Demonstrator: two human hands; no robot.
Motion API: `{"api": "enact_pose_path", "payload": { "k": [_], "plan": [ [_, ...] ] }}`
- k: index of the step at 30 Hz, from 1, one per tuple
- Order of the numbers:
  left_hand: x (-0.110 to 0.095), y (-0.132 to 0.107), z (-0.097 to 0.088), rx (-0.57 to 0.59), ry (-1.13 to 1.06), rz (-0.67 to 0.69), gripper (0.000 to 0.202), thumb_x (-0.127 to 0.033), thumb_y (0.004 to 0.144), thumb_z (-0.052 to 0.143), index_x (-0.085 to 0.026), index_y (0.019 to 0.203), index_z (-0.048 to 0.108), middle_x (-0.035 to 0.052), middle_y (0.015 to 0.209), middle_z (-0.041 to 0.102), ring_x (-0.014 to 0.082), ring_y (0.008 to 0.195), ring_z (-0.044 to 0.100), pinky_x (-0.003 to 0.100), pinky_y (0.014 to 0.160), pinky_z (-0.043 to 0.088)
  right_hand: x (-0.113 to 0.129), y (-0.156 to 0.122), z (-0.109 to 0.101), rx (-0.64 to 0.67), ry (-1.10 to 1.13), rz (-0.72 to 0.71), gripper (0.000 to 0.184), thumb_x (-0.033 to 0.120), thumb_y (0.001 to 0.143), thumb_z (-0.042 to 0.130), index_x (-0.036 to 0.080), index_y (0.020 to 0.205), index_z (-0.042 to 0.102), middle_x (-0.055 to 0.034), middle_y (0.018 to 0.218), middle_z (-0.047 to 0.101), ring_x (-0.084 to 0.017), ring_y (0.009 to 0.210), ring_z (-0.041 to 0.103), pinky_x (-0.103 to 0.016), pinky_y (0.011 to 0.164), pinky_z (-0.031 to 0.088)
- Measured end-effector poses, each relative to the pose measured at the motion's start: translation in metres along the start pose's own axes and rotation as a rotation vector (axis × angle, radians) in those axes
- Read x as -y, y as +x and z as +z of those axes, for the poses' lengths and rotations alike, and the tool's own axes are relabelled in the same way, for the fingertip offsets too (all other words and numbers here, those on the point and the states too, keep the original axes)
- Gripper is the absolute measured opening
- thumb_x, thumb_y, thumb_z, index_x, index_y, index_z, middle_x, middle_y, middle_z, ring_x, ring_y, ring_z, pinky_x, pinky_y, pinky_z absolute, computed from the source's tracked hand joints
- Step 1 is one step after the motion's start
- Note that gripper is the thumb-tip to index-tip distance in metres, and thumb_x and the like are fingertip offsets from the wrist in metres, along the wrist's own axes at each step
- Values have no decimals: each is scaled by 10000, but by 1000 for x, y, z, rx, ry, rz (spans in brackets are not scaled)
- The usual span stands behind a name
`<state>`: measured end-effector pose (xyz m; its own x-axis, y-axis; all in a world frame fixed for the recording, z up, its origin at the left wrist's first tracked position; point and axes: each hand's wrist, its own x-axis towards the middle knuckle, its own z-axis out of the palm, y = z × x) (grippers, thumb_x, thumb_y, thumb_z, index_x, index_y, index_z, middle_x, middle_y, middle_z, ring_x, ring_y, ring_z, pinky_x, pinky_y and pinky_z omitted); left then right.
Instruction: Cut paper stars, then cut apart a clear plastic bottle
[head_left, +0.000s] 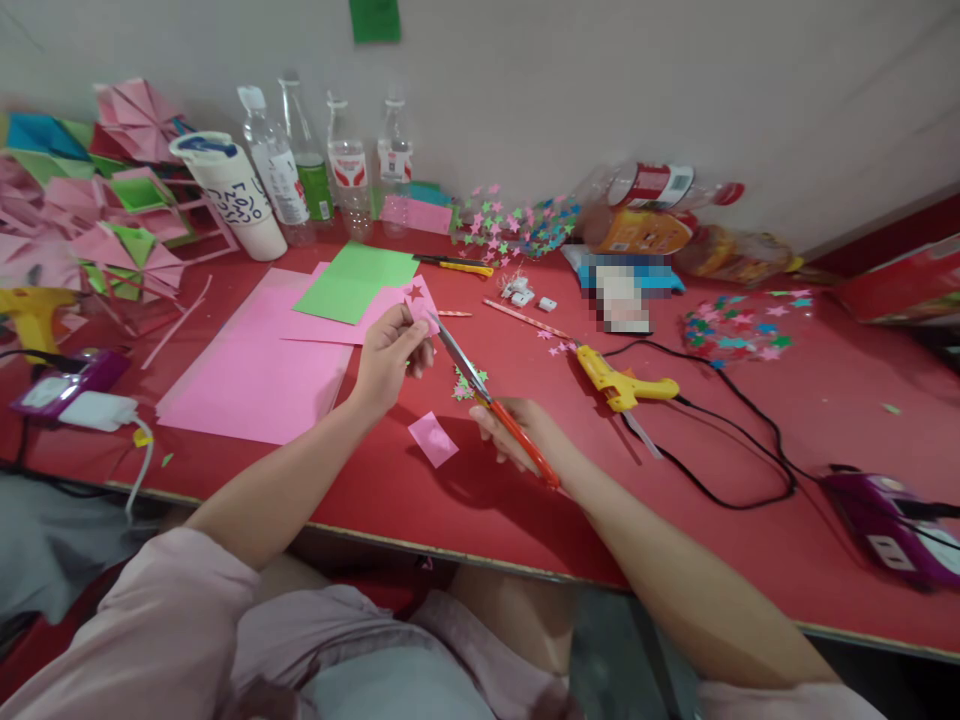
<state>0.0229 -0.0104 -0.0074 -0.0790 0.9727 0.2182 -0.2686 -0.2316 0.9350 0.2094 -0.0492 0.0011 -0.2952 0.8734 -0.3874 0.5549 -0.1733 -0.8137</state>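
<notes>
Between the thumb and fingers of my left hand [390, 355] is a small piece of pink paper [426, 300] with a star-shaped opening in it. My right hand [525, 435] grips red-handled scissors [521, 440], whose blades point up and left to the paper's lower right edge. Whether the blades touch the paper I cannot tell. Below them on the table lies a pink paper square [433, 440]. A little pile of green and pink paper stars [470, 383] sits behind the blades.
Pink sheets [255, 370] and a green sheet [356, 283] lie at left. A yellow glue gun [626, 380] with a looping black cord rests at right. Bottles [349, 170] and a white tumbler [232, 200] line the wall. Purple power strips [896, 525] stand at both sides.
</notes>
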Motion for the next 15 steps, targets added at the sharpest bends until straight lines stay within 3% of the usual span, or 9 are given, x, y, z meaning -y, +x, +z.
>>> {"api": "enact_pose_path", "payload": {
  "k": [7, 15],
  "plan": [
    [0, -2, 1, -11, -34, 7, 197, -324, 763, 630, -197, 669, 513, -65, 432, 550, 38, 319, 428, 162, 326, 297, -1, -7, 3, -63, 1, -34, 453, 609, 764, 598, 185, 633, 506, 17, 564, 517, -82, 374, 479, -197, 315, 338],
    [-5, -3, 3, -6, -56, 0, 211, -350, 742, 649, -198, 680, 518, -71, 419, 528, 39, 323, 416, 163, 325, 289, 2, -10, 1, -35, 17, -105, 477, 651, 744, 584, 205, 611, 474, 58, 435, 407, -84, 356, 423, -219, 377, 363]
  ]
}}
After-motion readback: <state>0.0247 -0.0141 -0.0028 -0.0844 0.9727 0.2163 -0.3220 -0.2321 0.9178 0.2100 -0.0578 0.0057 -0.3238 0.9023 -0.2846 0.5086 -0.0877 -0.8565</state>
